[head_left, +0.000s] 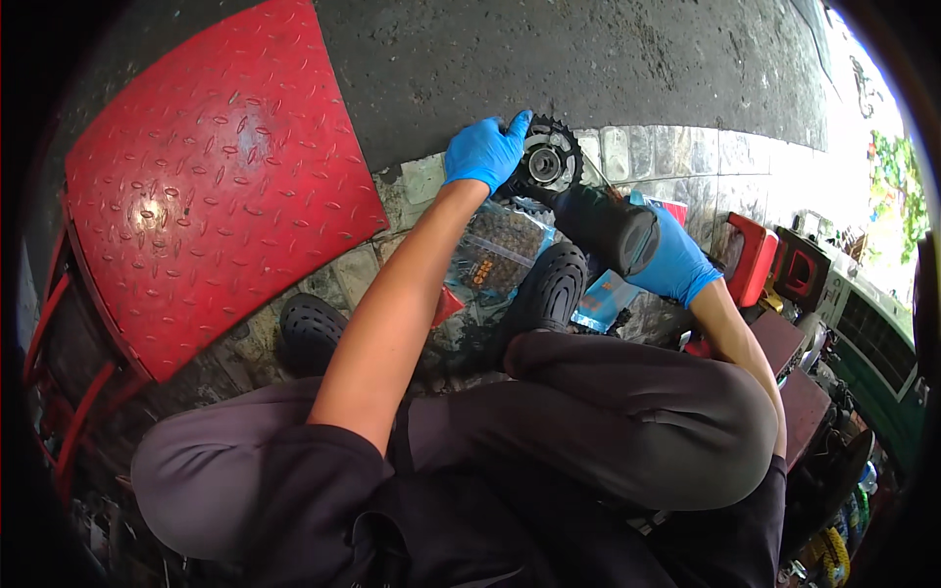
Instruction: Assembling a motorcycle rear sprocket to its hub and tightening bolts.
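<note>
My left hand (486, 152), in a blue glove, grips the left edge of a black toothed sprocket (546, 162) with a round metal hub in its middle. The sprocket is held up on edge above the tiled strip. In a blue glove too, my right hand (672, 257) is wrapped around a dark, bottle-like cylinder (608, 227). The cylinder's round end faces me, and its other end points at the sprocket's lower side. What that far end looks like is hidden. Below the sprocket lies a clear plastic package (495, 253) with chain-like metal parts inside.
A small blue packet (604, 297) lies beside my dark clog (551, 287). To the left stands a red diamond-plate platform (225, 186). On the right are a red case (750, 260), a green cabinet (877, 338) and cluttered tools. Grey floor (588, 59) stretches beyond the tiles.
</note>
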{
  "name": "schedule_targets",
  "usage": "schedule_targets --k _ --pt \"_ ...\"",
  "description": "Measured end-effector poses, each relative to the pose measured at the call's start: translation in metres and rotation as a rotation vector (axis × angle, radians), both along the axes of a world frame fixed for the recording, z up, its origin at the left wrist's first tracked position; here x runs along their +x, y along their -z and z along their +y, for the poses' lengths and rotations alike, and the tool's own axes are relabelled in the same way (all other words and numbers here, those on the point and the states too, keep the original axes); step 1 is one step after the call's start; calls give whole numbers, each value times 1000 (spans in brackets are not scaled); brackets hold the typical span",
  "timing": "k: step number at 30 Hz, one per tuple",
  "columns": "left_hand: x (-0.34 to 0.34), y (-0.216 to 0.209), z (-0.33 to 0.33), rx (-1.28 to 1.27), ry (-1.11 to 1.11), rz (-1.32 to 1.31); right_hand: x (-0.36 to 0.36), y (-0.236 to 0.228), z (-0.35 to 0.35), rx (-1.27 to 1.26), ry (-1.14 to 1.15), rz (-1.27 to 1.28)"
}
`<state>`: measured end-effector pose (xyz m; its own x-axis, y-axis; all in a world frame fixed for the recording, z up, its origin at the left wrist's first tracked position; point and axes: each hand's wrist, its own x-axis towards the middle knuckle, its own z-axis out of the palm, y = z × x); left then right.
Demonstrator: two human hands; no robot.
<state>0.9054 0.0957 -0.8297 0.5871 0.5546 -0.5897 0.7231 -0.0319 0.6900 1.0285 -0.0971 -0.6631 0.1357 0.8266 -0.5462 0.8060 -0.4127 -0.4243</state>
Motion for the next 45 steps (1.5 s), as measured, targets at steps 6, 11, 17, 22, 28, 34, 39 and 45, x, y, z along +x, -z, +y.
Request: schedule_targets --k 6,11,17,22,28,34,39,45 --pt "8 -3 -14 215 -42 137 -1 -26 33 -293 -10 -24" --pt "7 -4 -16 263 -142 156 -5 2 14 -131 -19 -6" --pt "4 2 -24 323 -229 172 -12 17 -16 97 -215 -115" --pt "12 6 -36 329 -288 123 -10 -4 -9 -22 -168 -114" --pt "7 8 -31 328 -249 142 -13 -4 1 -88 -27 -34" --pt "6 1 -23 291 -196 205 -8 -7 16 -128 -48 -40" --pt "-22 -3 -19 382 -35 -195 -7 9 4 51 -86 25" --pt "-54 -23 -26 647 308 -659 -7 1 7 138 -207 -48"
